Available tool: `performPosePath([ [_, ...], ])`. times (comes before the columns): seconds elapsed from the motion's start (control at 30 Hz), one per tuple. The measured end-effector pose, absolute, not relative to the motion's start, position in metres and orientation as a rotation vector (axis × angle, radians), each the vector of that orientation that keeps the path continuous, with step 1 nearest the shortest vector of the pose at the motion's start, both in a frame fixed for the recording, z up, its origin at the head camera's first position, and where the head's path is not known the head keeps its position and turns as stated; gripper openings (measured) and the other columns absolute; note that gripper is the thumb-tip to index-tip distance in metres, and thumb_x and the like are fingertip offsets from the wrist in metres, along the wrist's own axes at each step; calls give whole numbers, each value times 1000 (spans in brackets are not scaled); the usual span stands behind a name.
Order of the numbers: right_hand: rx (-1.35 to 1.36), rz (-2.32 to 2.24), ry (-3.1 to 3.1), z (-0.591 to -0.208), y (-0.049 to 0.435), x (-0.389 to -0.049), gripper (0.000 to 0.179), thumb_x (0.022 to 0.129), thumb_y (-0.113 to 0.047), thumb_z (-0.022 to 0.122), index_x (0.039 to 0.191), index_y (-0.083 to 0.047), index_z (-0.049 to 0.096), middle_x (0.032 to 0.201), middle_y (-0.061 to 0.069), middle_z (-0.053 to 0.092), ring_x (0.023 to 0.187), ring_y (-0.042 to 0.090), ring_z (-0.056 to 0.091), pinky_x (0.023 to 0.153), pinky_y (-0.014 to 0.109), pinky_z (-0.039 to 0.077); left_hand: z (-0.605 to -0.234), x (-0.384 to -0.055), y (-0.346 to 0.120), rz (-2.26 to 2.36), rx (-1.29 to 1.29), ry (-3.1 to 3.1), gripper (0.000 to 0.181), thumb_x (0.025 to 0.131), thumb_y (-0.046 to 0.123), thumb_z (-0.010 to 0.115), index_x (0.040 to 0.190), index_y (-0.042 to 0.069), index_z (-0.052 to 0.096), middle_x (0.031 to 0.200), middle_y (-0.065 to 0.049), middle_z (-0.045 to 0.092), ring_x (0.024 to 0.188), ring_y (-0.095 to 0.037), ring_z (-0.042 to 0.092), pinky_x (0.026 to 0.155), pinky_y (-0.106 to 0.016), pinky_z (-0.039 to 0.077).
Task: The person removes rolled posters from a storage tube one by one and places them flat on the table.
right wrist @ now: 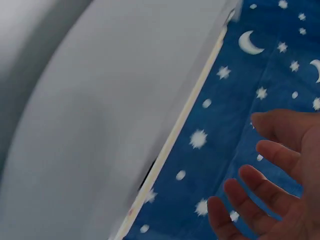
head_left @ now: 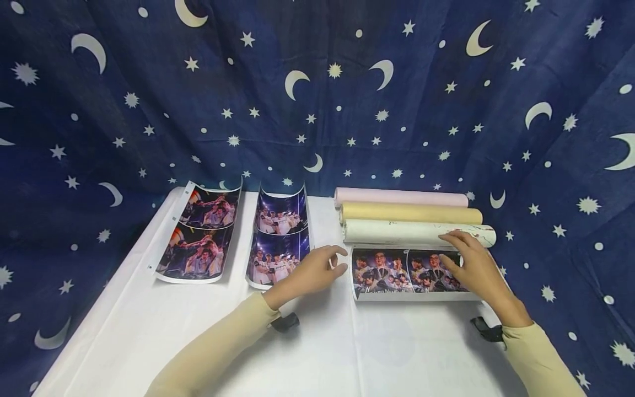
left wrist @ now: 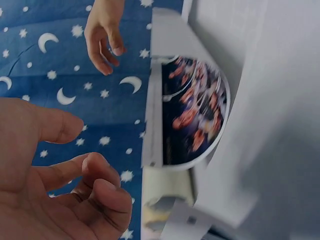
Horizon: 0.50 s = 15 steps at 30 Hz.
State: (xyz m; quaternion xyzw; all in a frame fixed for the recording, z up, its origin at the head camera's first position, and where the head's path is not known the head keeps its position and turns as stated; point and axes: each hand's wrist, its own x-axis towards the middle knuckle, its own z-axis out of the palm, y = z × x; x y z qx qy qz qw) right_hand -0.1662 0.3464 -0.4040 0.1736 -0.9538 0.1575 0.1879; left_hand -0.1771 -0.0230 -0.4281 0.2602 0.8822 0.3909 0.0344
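A curling printed poster [head_left: 384, 273] with two copies of a group photo lies crosswise at the front right. My left hand [head_left: 317, 270] hovers just off its left end, fingers loosely bent and holding nothing. Over the right end is my right hand [head_left: 473, 270], its fingers spread and relaxed; in the head view I cannot tell whether it touches the paper. The left wrist view shows the same poster's photo side [left wrist: 197, 115] bowed upward. Near the right hand [right wrist: 270, 185] in its wrist view, a broad pale sheet [right wrist: 115, 110] fills the left side.
Behind the poster lie a white patterned roll [head_left: 392, 231], a yellow roll [head_left: 412, 213] and a pink roll [head_left: 402, 197]. Two more curled photo posters, one reddish [head_left: 203, 237] and one purple [head_left: 280, 237], lie to the left on the white-covered table [head_left: 149, 331]. A starry blue cloth [head_left: 317, 66] hangs behind.
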Motion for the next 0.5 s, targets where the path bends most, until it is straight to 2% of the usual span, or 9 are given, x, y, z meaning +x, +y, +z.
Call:
performPosePath([
  [0.2, 573, 475, -2626, -398, 320, -172, 48, 82, -8, 76, 127, -4, 60, 129, 20, 54, 117, 44, 52, 91, 61, 43, -418, -180, -45, 1246, 751, 2793, 30, 95, 24, 61, 122, 11, 64, 87, 2, 59, 67, -6, 51, 63, -23, 44],
  [0.37, 630, 527, -2624, -395, 299, -177, 49, 86, -13, 74, 132, -6, 58, 134, 19, 51, 117, 42, 53, 88, 60, 46, -410, -182, -59, 1231, 777, 2916, 30, 94, 22, 63, 121, 8, 64, 91, -3, 62, 70, -8, 54, 63, -24, 45],
  [0.5, 662, 588, -2658, -395, 278, -181, 48, 92, -20, 69, 136, -8, 55, 139, 19, 48, 124, 43, 49, 94, 63, 42, -407, -185, -70, 1148, 751, 3045, 31, 94, 23, 63, 122, 10, 64, 93, -3, 63, 73, -10, 55, 60, -25, 44],
])
